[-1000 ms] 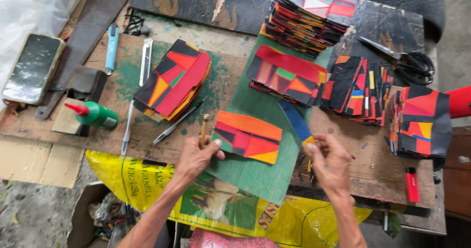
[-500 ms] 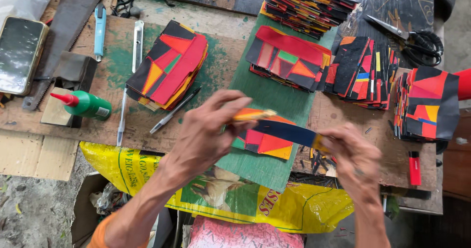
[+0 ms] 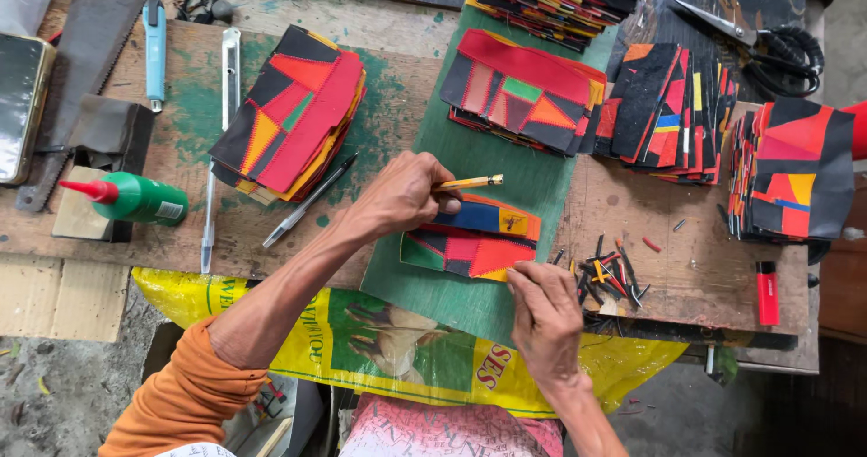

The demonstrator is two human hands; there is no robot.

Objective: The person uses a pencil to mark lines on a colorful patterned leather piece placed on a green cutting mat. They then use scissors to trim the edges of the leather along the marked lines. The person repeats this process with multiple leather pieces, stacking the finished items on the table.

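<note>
Left hand [image 3: 402,195] is over the middle of the worktop [image 3: 695,267], fingers clenched around a yellow pencil [image 3: 470,182] whose tip pokes out to the right, and the heel of that hand rests at the left edge of a patchwork piece [image 3: 474,237] of red, blue, orange and black scraps. That piece lies flat on the green cutting mat [image 3: 433,285], near the middle, at the near end of the mat. Right hand [image 3: 545,317] comes in from the near side, fingers bent and pressing down on the piece's near right corner, holding nothing. Just right of it sits a little heap of thin red and black offcuts [image 3: 610,275], and further right a red lighter [image 3: 767,292]. Far left of the mat there's a stack of patchwork pieces [image 3: 293,109], with a dark pen [image 3: 309,202] just beside its near edge, and a green glue bottle [image 3: 135,197] with a red nozzle at the left. More stacks [image 3: 533,87] sit at the far end of the mat, and black scissors [image 3: 768,37] lie in the far right corner.
</note>
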